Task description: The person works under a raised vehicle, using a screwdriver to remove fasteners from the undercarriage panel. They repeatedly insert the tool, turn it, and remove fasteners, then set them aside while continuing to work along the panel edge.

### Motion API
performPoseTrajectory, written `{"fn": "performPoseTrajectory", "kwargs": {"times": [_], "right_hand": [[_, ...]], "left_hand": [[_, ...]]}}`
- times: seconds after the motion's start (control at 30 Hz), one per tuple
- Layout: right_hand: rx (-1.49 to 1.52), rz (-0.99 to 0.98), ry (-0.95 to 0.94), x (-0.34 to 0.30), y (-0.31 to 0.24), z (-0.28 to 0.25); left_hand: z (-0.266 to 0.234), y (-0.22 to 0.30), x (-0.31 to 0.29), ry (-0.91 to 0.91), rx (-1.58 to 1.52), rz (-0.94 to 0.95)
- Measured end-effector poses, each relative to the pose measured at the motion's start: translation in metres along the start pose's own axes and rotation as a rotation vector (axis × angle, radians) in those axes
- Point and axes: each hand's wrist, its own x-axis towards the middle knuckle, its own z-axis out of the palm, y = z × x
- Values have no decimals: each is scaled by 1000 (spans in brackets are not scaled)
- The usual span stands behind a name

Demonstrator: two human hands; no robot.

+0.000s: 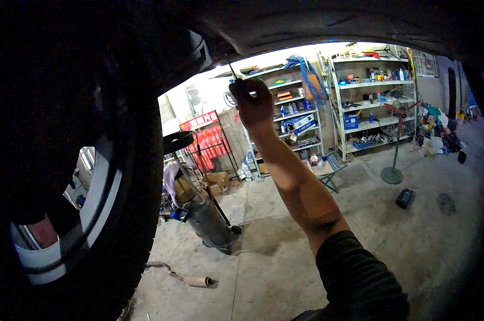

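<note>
My right hand is raised at the end of a bent arm with a dark short sleeve. Its fingers are closed around the dark handle of a slim tool that looks like a screwdriver. The thin shaft points up toward the dark underside of a vehicle; whether its tip touches anything is lost in shadow. Left of the hand, a pale curved part shows under the vehicle. A wheel with a silver rim fills the left side. My left hand is out of sight.
Behind the hand stand metal shelves loaded with bottles and boxes. A grey cylindrical tank and an exhaust pipe with muffler are on the concrete floor. Farther right are a standing fan, a black object and a heap of rags.
</note>
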Motion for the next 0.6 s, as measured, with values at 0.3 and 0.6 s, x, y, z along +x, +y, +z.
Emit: {"fn": "performPoseTrajectory", "kwargs": {"times": [0.3,0.6], "right_hand": [[660,641,-264,-1,-26,-14],[436,590,-264,9,-28,-17]], "left_hand": [[-5,10,-6,-37,58,-59],[-2,-11,-9,25,95,-72]]}}
